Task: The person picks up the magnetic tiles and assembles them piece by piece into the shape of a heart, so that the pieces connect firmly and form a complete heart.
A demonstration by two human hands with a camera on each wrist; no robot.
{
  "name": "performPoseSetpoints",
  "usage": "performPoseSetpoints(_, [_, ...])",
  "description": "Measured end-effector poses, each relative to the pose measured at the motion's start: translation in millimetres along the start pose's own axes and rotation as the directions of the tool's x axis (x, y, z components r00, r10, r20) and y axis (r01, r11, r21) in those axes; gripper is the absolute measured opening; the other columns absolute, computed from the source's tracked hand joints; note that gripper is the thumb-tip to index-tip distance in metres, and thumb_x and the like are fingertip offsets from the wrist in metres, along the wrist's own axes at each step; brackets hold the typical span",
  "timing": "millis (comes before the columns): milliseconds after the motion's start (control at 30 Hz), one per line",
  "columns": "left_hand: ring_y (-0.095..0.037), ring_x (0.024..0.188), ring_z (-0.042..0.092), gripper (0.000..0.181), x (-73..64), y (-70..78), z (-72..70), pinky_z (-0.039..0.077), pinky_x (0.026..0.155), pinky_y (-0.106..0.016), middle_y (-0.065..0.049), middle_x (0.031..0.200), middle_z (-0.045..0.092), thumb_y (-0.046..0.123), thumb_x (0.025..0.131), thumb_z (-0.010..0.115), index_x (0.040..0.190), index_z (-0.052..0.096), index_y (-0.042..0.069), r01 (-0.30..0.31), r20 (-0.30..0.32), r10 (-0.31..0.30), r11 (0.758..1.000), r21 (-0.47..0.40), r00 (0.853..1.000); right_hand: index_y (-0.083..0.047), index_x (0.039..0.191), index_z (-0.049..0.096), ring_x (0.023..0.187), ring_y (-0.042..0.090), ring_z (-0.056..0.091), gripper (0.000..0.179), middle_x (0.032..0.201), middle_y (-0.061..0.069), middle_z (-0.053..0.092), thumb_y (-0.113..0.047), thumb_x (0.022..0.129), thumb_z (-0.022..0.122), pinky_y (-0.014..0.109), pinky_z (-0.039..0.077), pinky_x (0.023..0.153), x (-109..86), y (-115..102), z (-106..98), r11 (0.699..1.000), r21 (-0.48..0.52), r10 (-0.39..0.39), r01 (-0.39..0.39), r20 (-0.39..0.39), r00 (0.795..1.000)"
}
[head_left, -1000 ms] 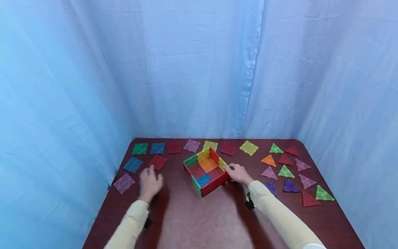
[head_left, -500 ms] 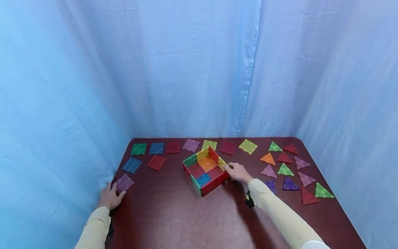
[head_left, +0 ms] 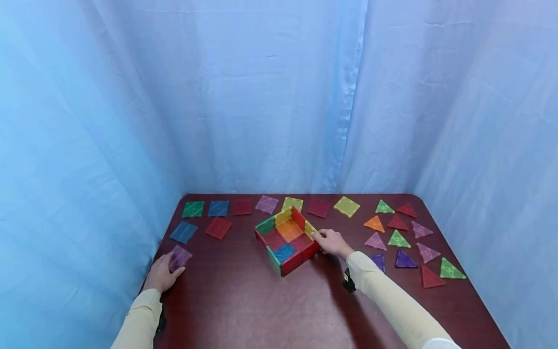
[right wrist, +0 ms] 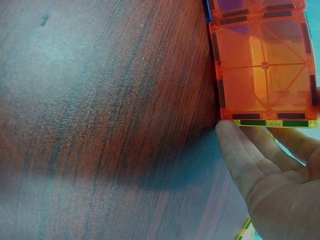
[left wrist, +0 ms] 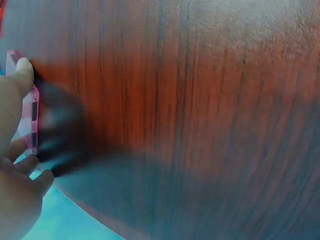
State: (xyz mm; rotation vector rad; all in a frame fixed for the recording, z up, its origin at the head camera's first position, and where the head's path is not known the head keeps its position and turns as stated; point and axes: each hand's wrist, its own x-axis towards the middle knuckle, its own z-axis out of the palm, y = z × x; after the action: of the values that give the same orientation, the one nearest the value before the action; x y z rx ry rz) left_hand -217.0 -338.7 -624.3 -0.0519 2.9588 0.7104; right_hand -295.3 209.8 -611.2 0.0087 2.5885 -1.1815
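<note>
Square purple tile [head_left: 180, 256], no long axis, sits well left of the box [head_left: 291, 241], pinched thumb-to-fingers in my left hand [head_left: 162, 273], while my right hand [head_left: 333, 242], the nearer one, grips the box's right side.

The left hand [head_left: 162, 275] grips a purple square tile [head_left: 180, 257] near the left edge of a reddish-brown table [head_left: 244, 305]; the right hand [head_left: 333, 244] holds the right corner of an open box of coloured tiles [head_left: 301, 261]; a row of square tiles [head_left: 347, 206] lies along the far edge, a blue square [head_left: 183, 232] and a red square [head_left: 218, 228] just nearer; triangular tiles [head_left: 406, 260] in green, red, orange, purple and indigo lie at the right; pale blue curtains [head_left: 261, 97] hang behind and at both sides.
</note>
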Motion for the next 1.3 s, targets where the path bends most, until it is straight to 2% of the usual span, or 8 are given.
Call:
performPoseSetpoints(200, [-0.059, 0.112, 0.048, 0.072, 3.5, 14.5, -1.9, 0.046, 0.092, -0.068, -0.045, 0.125, 0.048, 0.028, 0.091, 0.072, 0.146, 0.042, -0.006, 0.005, -0.027, -0.004, 0.999, 0.054, 1.0, -0.005, 0.133, 0.062, 0.076, 0.024, 0.065, 0.049, 0.103, 0.012, 0.067, -0.043, 0.103, 0.056, 0.039, 0.061, 0.074, -1.6, -2, 0, 1.0, 0.017, -0.013, 0.013, -0.006, 1.0])
performPoseSetpoints(433, [-0.05, 0.119, 0.044, 0.07, 10.1, 56.2, 0.0, 0.051, 0.089, -0.066, -0.035, 0.134, 0.046, 0.036, 0.091, 0.072, 0.15, 0.044, 0.01, -0.053, -0.042, 0.052, 0.998, -0.025, 0.998, -0.014, 0.145, 0.057, 0.08, 0.023, 0.062, 0.056, 0.108, 0.012, 0.068, -0.049, 0.102, 0.055, 0.035, 0.061, 0.075, -5.5, 1, 6, 0.999, 0.044, -0.013, 0.012, 0.004, 1.0])
performPoseSetpoints(600, [-0.042, 0.118, 0.047, 0.072, 30.6, 104.6, -3.3, 0.051, 0.09, -0.061, -0.028, 0.135, 0.05, 0.037, 0.089, 0.076, 0.151, 0.046, 0.013, -0.164, -0.111, 0.152, 0.98, -0.109, 0.982, -0.014, 0.143, 0.059, 0.076, 0.028, 0.065, 0.054, 0.088, 0.013, 0.063, -0.048, 0.102, 0.056, 0.039, 0.062, 0.075, -3.5, -2, 5, 0.998, 0.063, -0.029, 0.029, 0.001, 1.0])
performPoseSetpoints(733, [-0.039, 0.121, 0.048, 0.071, 44.0, 152.4, 2.0, 0.05, 0.096, -0.06, -0.024, 0.135, 0.053, 0.036, 0.087, 0.079, 0.149, 0.05, 0.014, -0.235, -0.15, 0.214, 0.962, -0.136, 0.965, -0.014, 0.144, 0.059, 0.075, 0.025, 0.064, 0.052, 0.091, 0.009, 0.065, -0.046, 0.102, 0.056, 0.038, 0.062, 0.073, -4.4, 0, 2, 0.998, 0.056, -0.016, 0.015, 0.004, 1.0])
performPoseSetpoints(867, [-0.037, 0.127, 0.049, 0.069, 54.9, 194.7, 11.0, 0.048, 0.102, -0.058, -0.02, 0.139, 0.053, 0.038, 0.088, 0.078, 0.148, 0.052, 0.017, -0.294, -0.129, 0.277, 0.947, -0.132, 0.952, -0.014, 0.144, 0.059, 0.074, 0.023, 0.062, 0.052, 0.1, 0.008, 0.067, -0.046, 0.103, 0.056, 0.036, 0.061, 0.072, -6.8, 2, 2, 0.999, 0.047, -0.005, 0.005, 0.0, 1.0])
performPoseSetpoints(967, [-0.037, 0.13, 0.048, 0.068, 61.5, 217.5, 18.8, 0.049, 0.104, -0.056, -0.019, 0.141, 0.052, 0.041, 0.09, 0.076, 0.149, 0.051, 0.019, -0.316, -0.085, 0.308, 0.943, -0.105, 0.948, -0.013, 0.144, 0.059, 0.076, 0.025, 0.062, 0.052, 0.105, 0.009, 0.068, -0.045, 0.103, 0.056, 0.039, 0.062, 0.073, -9.0, 1, 2, 0.999, 0.046, -0.005, 0.005, -0.005, 1.0])
performPoseSetpoints(1100, [-0.035, 0.128, 0.049, 0.067, 65.2, 234.2, 27.5, 0.051, 0.101, -0.055, -0.019, 0.14, 0.053, 0.04, 0.089, 0.076, 0.148, 0.051, 0.019, -0.313, -0.055, 0.309, 0.945, -0.09, 0.949, -0.013, 0.145, 0.057, 0.081, 0.026, 0.066, 0.054, 0.115, 0.014, 0.068, -0.046, 0.103, 0.055, 0.041, 0.062, 0.076, -10.4, 0, 3, 0.999, 0.054, 0.001, -0.002, 0.008, 1.0])
performPoseSetpoints(1300, [-0.033, 0.126, 0.05, 0.067, 67.3, 243.6, 37.5, 0.054, 0.098, -0.054, -0.017, 0.138, 0.055, 0.04, 0.088, 0.077, 0.146, 0.052, 0.02, -0.31, -0.035, 0.308, 0.946, -0.089, 0.951, -0.013, 0.145, 0.057, 0.082, 0.026, 0.068, 0.054, 0.125, 0.017, 0.066, -0.046, 0.103, 0.055, 0.042, 0.062, 0.077, -10.2, -1, 3, 0.998, 0.069, -0.001, 0.001, 0.003, 1.0])
